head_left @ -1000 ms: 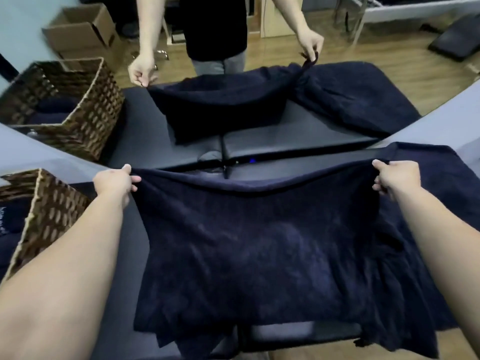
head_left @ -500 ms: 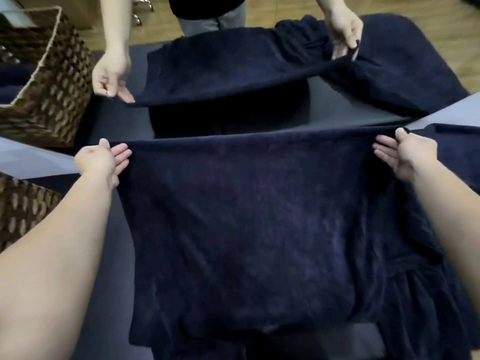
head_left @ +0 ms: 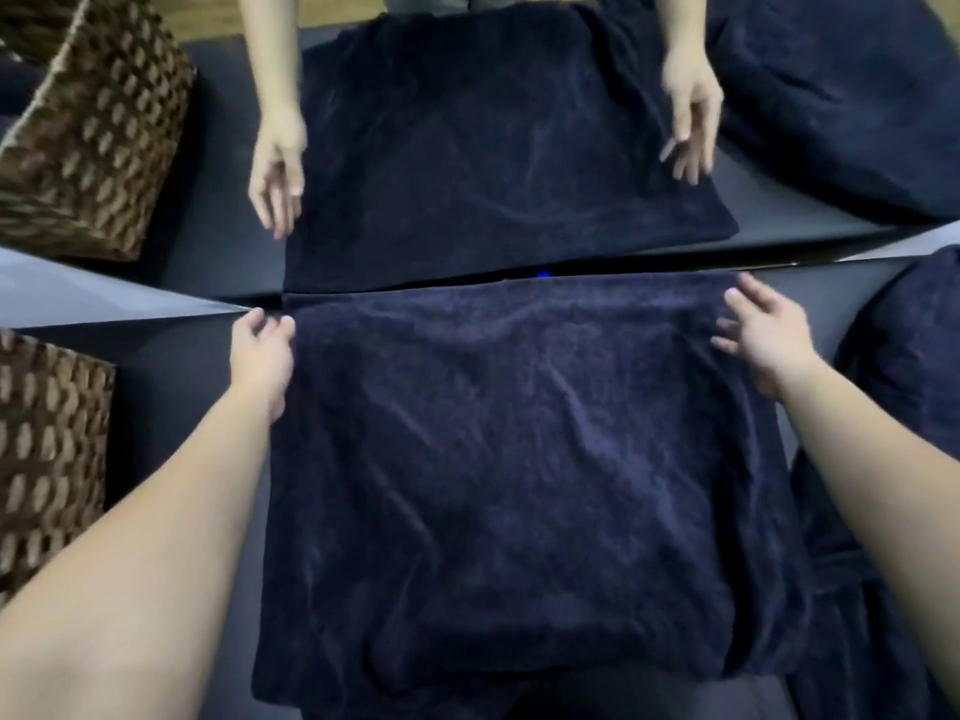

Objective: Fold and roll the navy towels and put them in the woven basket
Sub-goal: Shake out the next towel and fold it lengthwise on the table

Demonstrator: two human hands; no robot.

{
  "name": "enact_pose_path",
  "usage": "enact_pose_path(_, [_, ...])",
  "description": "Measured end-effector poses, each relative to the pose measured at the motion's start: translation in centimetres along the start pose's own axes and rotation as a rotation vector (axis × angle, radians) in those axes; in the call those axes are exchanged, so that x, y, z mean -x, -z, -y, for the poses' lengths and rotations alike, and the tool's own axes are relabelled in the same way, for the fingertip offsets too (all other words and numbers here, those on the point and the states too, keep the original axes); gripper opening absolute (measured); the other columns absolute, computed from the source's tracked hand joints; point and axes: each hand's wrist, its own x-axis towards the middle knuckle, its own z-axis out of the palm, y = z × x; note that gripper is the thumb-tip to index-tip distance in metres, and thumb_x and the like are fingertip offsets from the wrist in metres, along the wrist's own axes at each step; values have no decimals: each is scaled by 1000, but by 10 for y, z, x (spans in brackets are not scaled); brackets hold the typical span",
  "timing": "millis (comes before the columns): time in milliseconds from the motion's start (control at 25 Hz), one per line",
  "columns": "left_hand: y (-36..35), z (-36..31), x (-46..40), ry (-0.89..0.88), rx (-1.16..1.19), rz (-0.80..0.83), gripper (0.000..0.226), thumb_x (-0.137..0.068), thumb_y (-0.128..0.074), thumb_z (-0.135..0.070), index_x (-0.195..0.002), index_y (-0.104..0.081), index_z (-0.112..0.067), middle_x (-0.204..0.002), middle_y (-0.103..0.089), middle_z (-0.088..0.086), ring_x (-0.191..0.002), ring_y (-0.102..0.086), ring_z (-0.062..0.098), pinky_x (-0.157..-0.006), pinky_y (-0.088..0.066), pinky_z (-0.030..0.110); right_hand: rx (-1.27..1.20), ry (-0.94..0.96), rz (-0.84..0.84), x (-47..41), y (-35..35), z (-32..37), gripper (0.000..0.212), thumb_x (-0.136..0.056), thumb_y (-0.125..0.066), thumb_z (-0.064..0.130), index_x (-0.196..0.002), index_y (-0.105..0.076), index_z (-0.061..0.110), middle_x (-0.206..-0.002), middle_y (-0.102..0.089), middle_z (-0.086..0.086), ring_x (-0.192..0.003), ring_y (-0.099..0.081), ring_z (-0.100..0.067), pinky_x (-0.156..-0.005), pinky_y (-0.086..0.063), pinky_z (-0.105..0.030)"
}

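Head view: fuzzy, rumpled navy towel (head_left: 519, 459) beside coarse woven basket (head_left: 47, 449).

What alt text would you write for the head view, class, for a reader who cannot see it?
A person's left hand and right hand rest at the far corners of a navy towel spread flat on a dark table. Opposite, another person flattens a second towel; woven baskets stand left.
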Motion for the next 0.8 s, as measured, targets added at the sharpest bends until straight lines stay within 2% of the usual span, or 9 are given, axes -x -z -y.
enact_pose_path(40, [0, 10, 8, -50, -84, 10, 53, -103, -57, -22, -152, -36, -19, -150, -51, 5, -133, -53, 13, -113, -36, 27, 145, 70, 1, 6, -3, -7, 44, -103, -57, 21, -146, -51, 14, -131, -61, -8, -105, -57, -20, -85, -56, -31])
enact_pose_path(80, [1, 20, 16, -106, -158, 24, 54, -103, -57, -20, -152, -36, -16, -156, -44, 7, -141, -44, 14, -116, -32, 26, 278, 144, 4, 13, -5, -16, 37, -102, -59, 20, -138, -59, 10, -126, -66, -13, -103, -58, -18, -84, -54, -27])
enact_pose_path(160, [2, 42, 36, -227, -333, 64, 54, -103, -57, -22, -152, -37, -17, -160, -40, 6, -146, -38, 14, -119, -28, 28, 475, 239, 40, 36, -8, -29, 32, -100, -60, 19, -129, -66, 8, -124, -69, -16, -105, -61, -16, -90, -49, -24])
enact_pose_path(240, [4, 66, 61, -328, -578, 127, 55, -103, -56, -30, -154, -36, -21, -162, -35, 2, -151, -30, 20, -123, -23, 35, 619, 266, 80, 62, -9, -46, 33, -100, -60, 23, -130, -65, 10, -133, -65, -14, -122, -60, -23, -105, -42, -32])
enact_pose_path(320, [5, 93, 89, -422, -775, 229, 57, -104, -52, -35, -156, -34, -19, -166, -26, 2, -156, -13, 22, -127, -12, 42, 750, 285, 156, 91, -11, -68, 39, -100, -59, 29, -135, -61, 14, -149, -52, -11, -138, -46, -32, -116, -33, -44])
enact_pose_path(440, [12, 137, 141, -503, -921, 310, 58, -104, -48, -38, -156, -34, -16, -168, -21, 3, -157, -5, 21, -128, -7, 44, 947, 265, 211, 138, 0, -105, 45, -101, -54, 39, -141, -55, 19, -161, -36, -10, -142, -35, -38, -113, -29, -55])
enact_pose_path(600, [32, 190, 207, -485, -999, 287, 57, -106, -42, -39, -158, -32, -17, -169, -16, 0, -157, -2, 19, -128, -4, 42, 1080, 228, 143, 194, 37, -149, 52, -103, -46, 44, -148, -46, 17, -164, -26, -11, -146, -27, -36, -114, -28, -56])
enact_pose_path(680, [40, 207, 228, -472, -1038, 239, 56, -106, -41, -39, -157, -33, -16, -168, -19, 2, -157, -5, 21, -128, -6, 44, 1055, 186, 94, 217, 59, -164, 56, -102, -49, 44, -150, -42, 15, -165, -24, -12, -146, -25, -37, -115, -26, -55])
enact_pose_path(800, [56, 220, 252, -385, -1028, 11, 57, -104, -44, -40, -153, -39, -12, -165, -29, 7, -155, -14, 28, -125, -10, 50, 953, 149, 19, 246, 79, -176, 66, -99, -57, 41, -153, -33, 11, -163, -25, -16, -145, -27, -39, -116, -26, -56])
